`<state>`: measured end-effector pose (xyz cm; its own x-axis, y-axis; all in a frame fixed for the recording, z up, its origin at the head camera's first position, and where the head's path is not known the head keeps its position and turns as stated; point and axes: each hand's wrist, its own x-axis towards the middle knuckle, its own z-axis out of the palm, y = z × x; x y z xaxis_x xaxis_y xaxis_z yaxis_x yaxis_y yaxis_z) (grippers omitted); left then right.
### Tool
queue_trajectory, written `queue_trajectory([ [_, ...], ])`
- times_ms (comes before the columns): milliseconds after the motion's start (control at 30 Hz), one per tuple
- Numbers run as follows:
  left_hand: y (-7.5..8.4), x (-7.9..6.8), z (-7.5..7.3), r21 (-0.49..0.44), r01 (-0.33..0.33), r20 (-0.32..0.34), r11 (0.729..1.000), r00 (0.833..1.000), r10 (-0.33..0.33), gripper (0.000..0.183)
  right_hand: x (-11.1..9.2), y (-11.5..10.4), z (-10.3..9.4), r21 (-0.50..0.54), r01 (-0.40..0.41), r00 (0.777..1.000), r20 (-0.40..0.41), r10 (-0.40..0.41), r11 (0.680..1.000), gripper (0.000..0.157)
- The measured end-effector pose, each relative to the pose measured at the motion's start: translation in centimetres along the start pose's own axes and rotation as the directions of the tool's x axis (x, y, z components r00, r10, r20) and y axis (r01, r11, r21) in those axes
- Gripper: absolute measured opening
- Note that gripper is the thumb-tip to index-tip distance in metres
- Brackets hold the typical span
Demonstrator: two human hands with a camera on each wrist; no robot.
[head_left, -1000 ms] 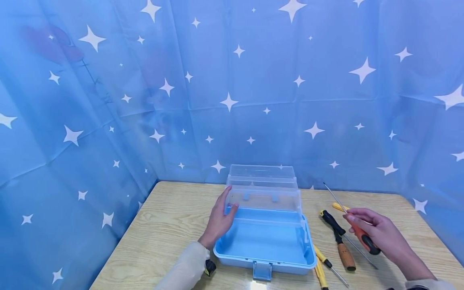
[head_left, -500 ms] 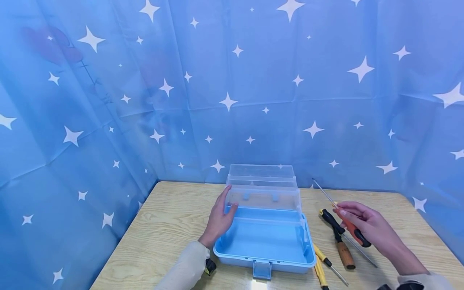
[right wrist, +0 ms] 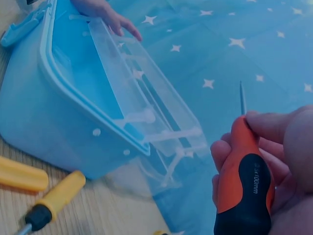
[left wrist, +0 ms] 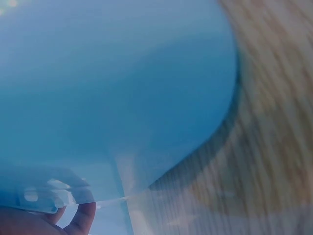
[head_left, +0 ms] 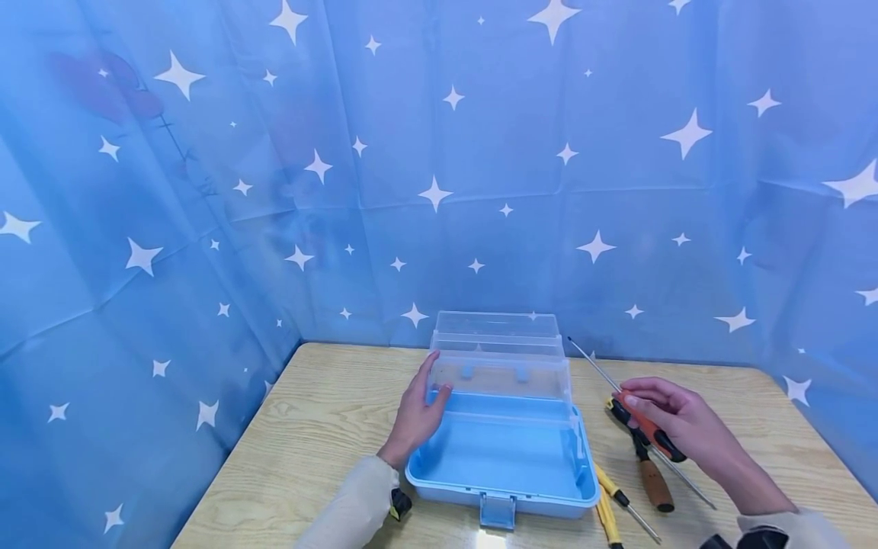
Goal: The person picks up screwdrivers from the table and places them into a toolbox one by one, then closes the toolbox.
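Observation:
My right hand holds a screwdriver by its orange and black handle, its thin metal shaft pointing up and to the left. It is raised over the tools to the right of a light blue plastic toolbox. The box's clear lid stands open toward the curtain, and nothing lies in the blue tray. My left hand grips the box at its back left corner, thumb on the inner side and fingers along the lid's edge. Part of those fingers shows through the clear plastic in the left wrist view.
Under my right hand lie a black-handled screwdriver and a wooden-handled tool. Yellow-handled screwdrivers lie by the box's right side. A blue star-printed curtain borders the wooden table at the back and left.
My right hand has moved left toward the toolbox, carrying the orange screwdriver over the black-handled one. My left hand and the toolbox have stayed in place.

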<state>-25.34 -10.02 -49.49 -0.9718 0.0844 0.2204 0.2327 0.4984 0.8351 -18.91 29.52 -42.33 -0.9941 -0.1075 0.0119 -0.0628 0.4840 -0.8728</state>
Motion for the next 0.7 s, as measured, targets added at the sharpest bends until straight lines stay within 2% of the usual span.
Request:
queue_trajectory([
  [233, -0.1, 0.0, 0.0, -0.006, -0.002, 0.005, 1.0, 1.0, 0.002, 0.06, 0.4, -1.1, 0.9, 0.003, 0.06, 0.998, 0.036, -0.06, 0.998, 0.045],
  [433, -0.2, 0.1, 0.1, -0.003, -0.008, 0.001, 1.0, 1.0, 0.008, 0.059, 0.8, -2.0, 1.9, 0.056, 0.056, 0.994, 0.096, -0.061, 0.997, 0.042],
  [700, -0.2, 0.1, 0.2, -0.004, -0.003, -0.005, 1.0, 1.0, 0.002, 0.059, 1.1, -3.1, 3.1, 0.057, 0.083, 0.988, 0.128, -0.089, 0.995, 0.038],
])
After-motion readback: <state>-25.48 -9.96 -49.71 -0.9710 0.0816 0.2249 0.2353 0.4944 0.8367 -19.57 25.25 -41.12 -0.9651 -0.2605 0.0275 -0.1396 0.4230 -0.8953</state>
